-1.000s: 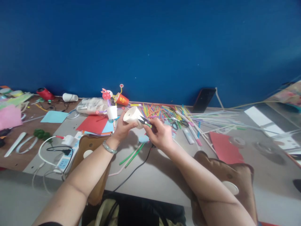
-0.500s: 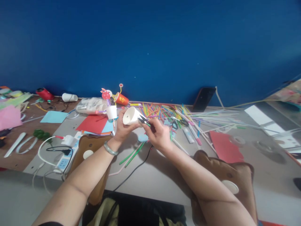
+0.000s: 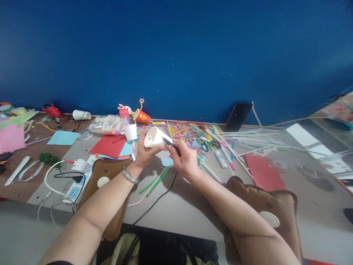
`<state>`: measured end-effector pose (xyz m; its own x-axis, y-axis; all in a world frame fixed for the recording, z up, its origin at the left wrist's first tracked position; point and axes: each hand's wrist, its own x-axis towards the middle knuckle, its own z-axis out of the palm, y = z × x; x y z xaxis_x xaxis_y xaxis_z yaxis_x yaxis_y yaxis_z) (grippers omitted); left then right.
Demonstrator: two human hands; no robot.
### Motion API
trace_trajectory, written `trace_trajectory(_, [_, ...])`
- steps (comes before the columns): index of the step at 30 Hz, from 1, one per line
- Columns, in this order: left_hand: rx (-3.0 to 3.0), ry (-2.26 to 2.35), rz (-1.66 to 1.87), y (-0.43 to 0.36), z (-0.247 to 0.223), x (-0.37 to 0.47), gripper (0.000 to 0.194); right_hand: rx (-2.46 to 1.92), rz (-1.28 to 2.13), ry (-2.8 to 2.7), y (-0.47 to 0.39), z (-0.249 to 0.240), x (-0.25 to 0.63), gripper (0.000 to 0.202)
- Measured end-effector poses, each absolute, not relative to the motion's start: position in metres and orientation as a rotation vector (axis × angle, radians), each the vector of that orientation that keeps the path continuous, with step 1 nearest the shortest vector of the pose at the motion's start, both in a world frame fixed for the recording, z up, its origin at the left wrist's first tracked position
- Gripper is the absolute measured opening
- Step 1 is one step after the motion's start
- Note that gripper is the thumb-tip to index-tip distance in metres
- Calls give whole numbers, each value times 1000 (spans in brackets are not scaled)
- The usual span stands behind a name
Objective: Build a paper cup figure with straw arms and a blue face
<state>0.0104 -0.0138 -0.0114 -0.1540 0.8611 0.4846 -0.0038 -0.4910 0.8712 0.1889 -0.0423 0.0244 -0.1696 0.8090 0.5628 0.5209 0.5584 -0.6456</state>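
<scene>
My left hand (image 3: 146,152) is wrapped round a white paper cup (image 3: 154,137), which lies tilted on its side with its base turned towards me. A small dark mark or hole shows in that base. My right hand (image 3: 186,158) grips small scissors (image 3: 168,142) with dark blades. Their tip touches the cup's side wall, near the rim end; whether it goes through the paper I cannot tell. Most of the handle is hidden by my fingers. Beneath the hands lie a light-blue round piece (image 3: 167,162) and green straws (image 3: 154,184).
Behind my hands lies a heap of coloured straws (image 3: 184,130). A decorated white cup (image 3: 130,131) and a red cup (image 3: 142,116) stand at the back left. Brown cushions (image 3: 110,195) lie under both forearms. A power strip (image 3: 78,184), a phone (image 3: 238,116) and red paper (image 3: 263,171) are around.
The scissors' blades, spread apart beside the cup before, now look closed together with the tip on the cup's side. My left hand and the cup have hardly moved.
</scene>
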Motion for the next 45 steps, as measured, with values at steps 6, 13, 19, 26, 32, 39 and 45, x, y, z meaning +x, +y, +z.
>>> trace_trajectory(6, [1089,896,1776,-9,-7,14,65,-909,714,-1479,-44,50,199,35])
trace_trajectory(13, [819,883,1812,6,3,6,59,-293,1198,-2061,-56,122,250,23])
trace_trajectory(19, [850,836,1799,8,2,4,62,-799,933,-3152,-46,95,232,14])
trace_trajectory(26, [792,825,1783,11,2,1,66,-1221,559,-3155,-78,36,259,11])
trace_trajectory(32, [802,770,1752,10,4,5,60,-866,272,-2895,-86,31,258,31])
trace_trajectory(39, [739,802,1736,9,3,8,56,-932,-78,-3166,-61,21,179,18])
trace_trajectory(45, [712,748,1774,10,7,4,54,-709,-183,-3243,-65,5,165,23])
